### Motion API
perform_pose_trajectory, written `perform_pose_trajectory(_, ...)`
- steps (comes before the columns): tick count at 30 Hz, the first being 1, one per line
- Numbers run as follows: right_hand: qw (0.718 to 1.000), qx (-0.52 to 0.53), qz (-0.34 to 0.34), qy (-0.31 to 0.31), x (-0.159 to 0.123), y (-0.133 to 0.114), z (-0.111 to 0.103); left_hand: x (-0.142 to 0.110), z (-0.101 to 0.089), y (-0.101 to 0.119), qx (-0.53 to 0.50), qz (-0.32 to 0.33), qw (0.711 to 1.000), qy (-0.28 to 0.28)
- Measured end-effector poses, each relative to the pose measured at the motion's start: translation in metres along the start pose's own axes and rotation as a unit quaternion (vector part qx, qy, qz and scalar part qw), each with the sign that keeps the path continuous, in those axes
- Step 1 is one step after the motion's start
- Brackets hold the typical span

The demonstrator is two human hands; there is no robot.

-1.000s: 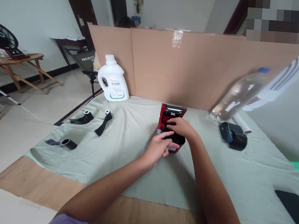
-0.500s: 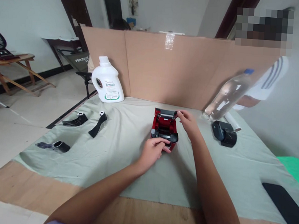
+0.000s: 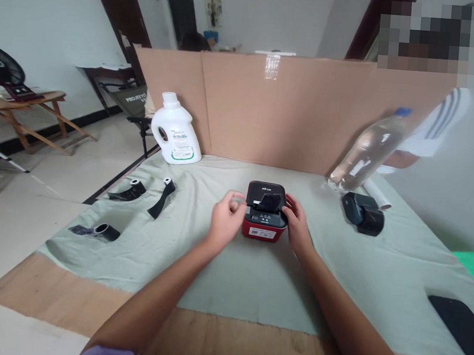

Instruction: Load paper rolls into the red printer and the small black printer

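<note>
A small red and black label printer (image 3: 263, 231) sits on the cloth with its black lid (image 3: 260, 190) down. A short piece of black label strip (image 3: 269, 202) sticks up from the slot across its top. My left hand (image 3: 226, 220) is at the printer's left edge, fingers bent and thumb apart from them; whether the fingertips touch the casing is hard to see. My right hand (image 3: 297, 222) holds the printer's right side, with the thumb at the top edge and the fingers along the side.
Several black label rolls (image 3: 109, 231) lie at the left. A white detergent jug (image 3: 179, 135) and a clear bottle (image 3: 366, 148) stand before a cardboard screen (image 3: 242, 107). Dark devices (image 3: 362, 213) lie at the right, a black phone-like slab (image 3: 456, 325) nearer. Someone's white sleeve (image 3: 439, 127) shows behind.
The printer's lid, raised before, has come down shut. My right hand has moved from the lid to the right side, and my left hand from the front to the left edge.
</note>
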State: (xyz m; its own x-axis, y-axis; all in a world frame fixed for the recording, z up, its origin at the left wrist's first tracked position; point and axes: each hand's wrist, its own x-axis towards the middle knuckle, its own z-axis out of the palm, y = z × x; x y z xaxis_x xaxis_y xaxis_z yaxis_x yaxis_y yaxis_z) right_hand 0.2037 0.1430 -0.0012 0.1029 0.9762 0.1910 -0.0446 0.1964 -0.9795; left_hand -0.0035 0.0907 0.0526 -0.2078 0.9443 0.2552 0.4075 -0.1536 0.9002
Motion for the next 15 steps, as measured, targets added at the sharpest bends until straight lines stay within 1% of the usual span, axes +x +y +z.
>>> perform_pose_trajectory(1,1.0,0.004,0.006,0.003,0.0,0.003,0.0,0.016,-0.014,-0.008,0.063,-0.001,0.998,0.026)
perform_pose_trajectory(2,1.0,0.007,0.008,0.006,0.0,0.005,0.0,0.034,-0.031,-0.017,0.146,-0.004,0.988,0.048)
perform_pose_trajectory(3,1.0,0.01,0.009,0.005,0.0,0.008,0.0,0.051,-0.051,-0.028,0.235,-0.006,0.969,0.074)
perform_pose_trajectory(4,1.0,0.012,0.008,0.003,0.0,0.01,0.0,0.067,-0.071,-0.041,0.321,-0.012,0.941,0.109)
perform_pose_trajectory(5,1.0,0.011,0.005,-0.001,0.0,0.011,-0.001,0.081,-0.091,-0.054,0.396,-0.036,0.908,0.133)
perform_pose_trajectory(6,1.0,0.009,0.002,-0.005,0.0,0.013,-0.001,0.093,-0.109,-0.067,0.446,-0.079,0.878,0.152)
perform_pose_trajectory(7,1.0,0.006,0.0,-0.008,-0.001,0.013,-0.001,0.101,-0.125,-0.079,0.473,-0.116,0.863,0.135)
perform_pose_trajectory(8,1.0,0.003,-0.001,-0.009,-0.001,0.014,-0.001,0.108,-0.138,-0.09,0.483,-0.147,0.857,0.098)
perform_pose_trajectory(10,1.0,0.004,0.001,-0.009,-0.001,0.013,-0.002,0.113,-0.153,-0.105,0.478,-0.176,0.86,0.039)
perform_pose_trajectory(11,1.0,0.005,0.002,-0.009,-0.001,0.013,-0.002,0.114,-0.157,-0.109,0.473,-0.177,0.863,0.023)
perform_pose_trajectory(13,1.0,0.003,0.003,-0.009,-0.002,0.012,-0.002,0.111,-0.163,-0.11,0.472,-0.171,0.865,0.026)
perform_pose_trajectory(15,1.0,-0.001,0.002,-0.01,-0.002,0.011,-0.003,0.106,-0.169,-0.105,0.48,-0.172,0.86,0.034)
